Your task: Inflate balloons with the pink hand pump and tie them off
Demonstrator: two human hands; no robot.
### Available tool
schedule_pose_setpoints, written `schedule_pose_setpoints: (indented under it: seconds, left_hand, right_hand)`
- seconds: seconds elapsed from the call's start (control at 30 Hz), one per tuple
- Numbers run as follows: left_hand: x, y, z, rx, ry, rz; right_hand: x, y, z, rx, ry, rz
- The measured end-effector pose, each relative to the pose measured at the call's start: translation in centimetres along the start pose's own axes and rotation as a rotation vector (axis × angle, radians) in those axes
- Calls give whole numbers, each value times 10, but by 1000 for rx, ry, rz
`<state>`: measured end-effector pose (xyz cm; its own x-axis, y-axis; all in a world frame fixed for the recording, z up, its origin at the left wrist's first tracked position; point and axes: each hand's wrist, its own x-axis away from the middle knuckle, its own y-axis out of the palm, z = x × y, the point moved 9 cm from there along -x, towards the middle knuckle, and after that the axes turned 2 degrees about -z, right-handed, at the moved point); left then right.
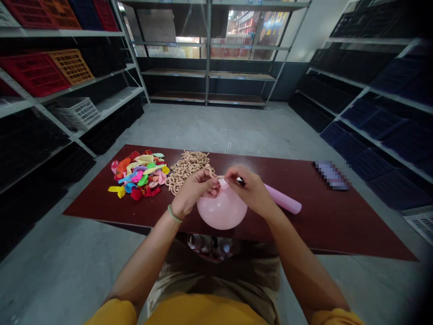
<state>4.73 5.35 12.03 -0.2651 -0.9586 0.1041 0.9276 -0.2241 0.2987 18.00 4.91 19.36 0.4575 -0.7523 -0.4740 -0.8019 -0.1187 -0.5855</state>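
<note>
A pink inflated balloon (222, 208) rests on the table just below my hands. My left hand (195, 189) and my right hand (246, 187) pinch its neck from either side, with the fingers close together at the top of the balloon. A long pink tube-shaped balloon (283, 198) lies beyond my right hand. Left of my left hand is a heap of tan rubber loops (187, 169), which touches that hand. Further left lies a pile of deflated multicoloured balloons (138, 174).
The dark red table (297, 225) spans the view, with a pixelated flat object (332, 175) at its right. Metal shelves (208, 76) with crates and baskets line three sides of the room. Grey concrete floor surrounds the table.
</note>
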Motion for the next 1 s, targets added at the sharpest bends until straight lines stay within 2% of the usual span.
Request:
schedule_pose_setpoints:
  seconds: [0.1, 0.27, 0.43, 0.53, 0.7, 0.83, 0.93, 1.0]
  left_hand:
    - [1, 1, 1, 30, 5, -9]
    - [3, -1, -3, 103, 11, 23]
    - [1, -5, -10, 149, -6, 38]
    - [0, -6, -10, 156, -4, 48]
    - [1, -6, -8, 149, -6, 28]
    - [4, -4, -5, 102, -5, 6]
    - [5, -3, -1, 53, 18, 5]
    - [4, -3, 2, 22, 36, 13]
  right_hand:
    - [-4, -2, -2, 75, -41, 23]
    - [-7, 14, -2, 182, -67, -59]
    - [-5, 13, 5, 215, -20, 34]
    - [-6, 19, 6, 246, -21, -8]
    - [-6, 22, 3, 46, -19, -102]
    - [-7, 20, 9, -114, 79, -139]
    - [-9, 20, 13, -134, 137, -136]
    - [-10, 19, 10, -65, 98, -106]
